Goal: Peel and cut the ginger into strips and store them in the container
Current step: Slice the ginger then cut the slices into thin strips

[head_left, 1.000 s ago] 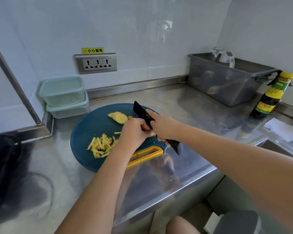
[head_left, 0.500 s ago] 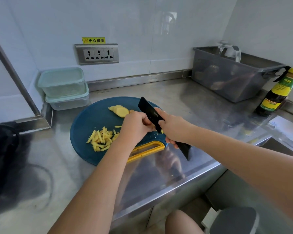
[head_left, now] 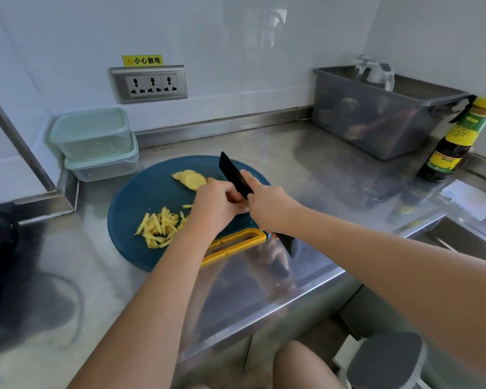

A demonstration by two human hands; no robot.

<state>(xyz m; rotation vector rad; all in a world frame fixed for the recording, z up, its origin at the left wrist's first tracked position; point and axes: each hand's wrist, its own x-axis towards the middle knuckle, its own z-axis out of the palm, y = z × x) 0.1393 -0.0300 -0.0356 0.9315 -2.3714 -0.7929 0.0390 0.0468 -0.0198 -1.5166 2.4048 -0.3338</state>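
Ginger strips (head_left: 159, 227) beside curled left hand (head_left: 218, 204); right hand (head_left: 270, 204) grips knife (head_left: 233, 172)

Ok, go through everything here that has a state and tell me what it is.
Black knife: held in right grip, blade over board.
Left grip: fingers curled beside blade; contents hidden.
Round yellow ginger slices: uncut, on blue round cutting board.
Yellow ginger strips: cut, piled on board.
Two mint plastic containers: stacked, lids on.
Grey plastic bin: open.
Dark sauce bottle: upright, capped.
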